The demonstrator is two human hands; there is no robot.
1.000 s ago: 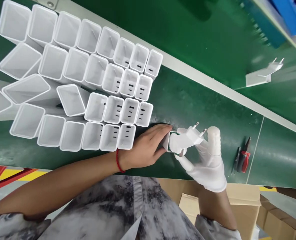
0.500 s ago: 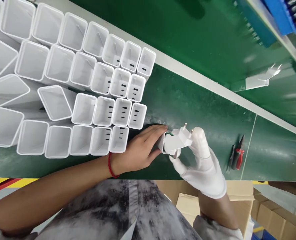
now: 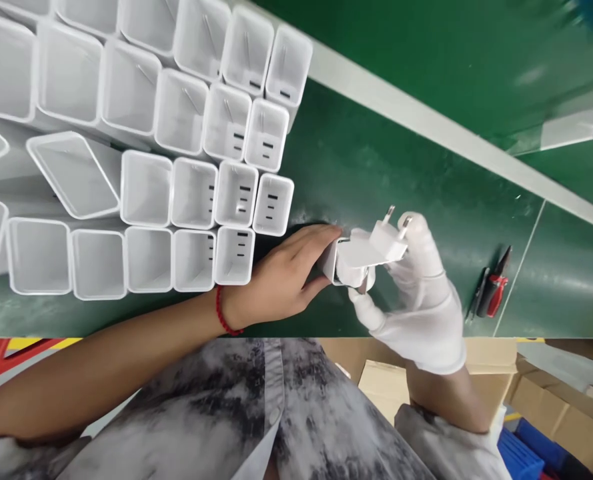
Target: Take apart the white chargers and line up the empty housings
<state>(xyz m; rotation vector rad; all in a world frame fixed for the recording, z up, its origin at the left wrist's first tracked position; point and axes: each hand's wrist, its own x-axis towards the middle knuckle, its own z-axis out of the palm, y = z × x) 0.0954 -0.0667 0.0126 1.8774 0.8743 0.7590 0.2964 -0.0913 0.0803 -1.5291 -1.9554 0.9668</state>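
A white housing is held in the bare left hand, its fingers closed narrowly along the sides and its open end turned toward the right hand. A white plug piece with two metal prongs is held at that open end by the gloved right fingers. The thumb is placed low, near the housing's mouth, and another fingertip is seen behind the prongs; the remaining contact is partly hidden. Full seating of the plug piece is not observed: it is tilted and stands proud of the opening.

The step in hand is judged to be alignment of the plug piece with the housing. The next move is judged to call for a steady left grip, squaring of the plug piece to the rim and even pressure from the gloved fingers, with the prongs kept free of side load.

Open white housings are stood in rows beyond the left fingers, on the green surface. Red-handled pliers are noted well to the right of the gloved fingers.
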